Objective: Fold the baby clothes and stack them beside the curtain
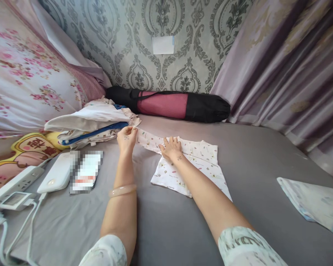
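The shirt (pixel 199 166), white with small scattered prints, lies on the grey sheet (pixel 255 155), ahead of the person and near the middle of the view. Its long axis runs left to right across the person, along the far edge. From the body on the right, a narrow sleeve (pixel 148 140) points left and slightly away, its end at the left hand (pixel 127 139). The body spreads back toward the person, its near edge slanting, part of it hidden under the right forearm.

The left hand pinches the sleeve's end between thumb and fingertips, the other fingers curled in. Its forearm reaches almost straight forward, with a pale bangle (pixel 123 190) below the wrist. The right hand (pixel 172 148) lies palm down where the sleeve meets the body, fingers spread and pointing away; it is open, clasping nothing that shows. Its forearm comes in diagonally from the lower right, over the body.

Just beyond the left hand sits a pile of clothes (pixel 91 119); a phone (pixel 86 171) lies to the left of that forearm. A folded cloth (pixel 313 203) rests well apart at the right.
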`<state>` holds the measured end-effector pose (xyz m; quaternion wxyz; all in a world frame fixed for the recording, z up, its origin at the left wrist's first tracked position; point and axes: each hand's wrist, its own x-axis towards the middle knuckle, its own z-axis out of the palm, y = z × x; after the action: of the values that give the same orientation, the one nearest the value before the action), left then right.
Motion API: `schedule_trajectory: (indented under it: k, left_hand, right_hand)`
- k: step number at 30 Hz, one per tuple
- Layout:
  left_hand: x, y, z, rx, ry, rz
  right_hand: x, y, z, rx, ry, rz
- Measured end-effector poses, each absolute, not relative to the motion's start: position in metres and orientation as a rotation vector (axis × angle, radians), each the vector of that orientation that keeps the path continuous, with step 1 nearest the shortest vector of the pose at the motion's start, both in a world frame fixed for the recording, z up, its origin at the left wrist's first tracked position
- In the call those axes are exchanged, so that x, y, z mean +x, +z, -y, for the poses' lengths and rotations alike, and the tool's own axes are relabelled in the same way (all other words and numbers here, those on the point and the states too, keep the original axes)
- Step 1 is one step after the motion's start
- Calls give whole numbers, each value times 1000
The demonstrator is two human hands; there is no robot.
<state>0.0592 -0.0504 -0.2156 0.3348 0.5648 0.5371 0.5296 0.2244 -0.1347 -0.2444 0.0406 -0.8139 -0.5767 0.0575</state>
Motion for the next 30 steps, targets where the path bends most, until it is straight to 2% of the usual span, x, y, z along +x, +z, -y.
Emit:
schedule_trajectory:
  k: [5,13,20,26,30]
  left_hand:
    - [71,-209,55,1591,1312,-1499]
    - [129,-196,89,1407,1257,-1180]
    - [167,-202,128,1386,918,-561]
    - [154,-223,106,1555,962,-922]
    - [152,-240,99,1810,776,-1060]
  right_hand:
    - [247,-224,143,-2208,512,1571]
    - [306,-219,206,-1328,1238,369]
    - [316,-231,216,-1110,1267,153]
    - [315,-232,211,-1052,1250,108]
    - [315,-236,211,-1202,1108,198]
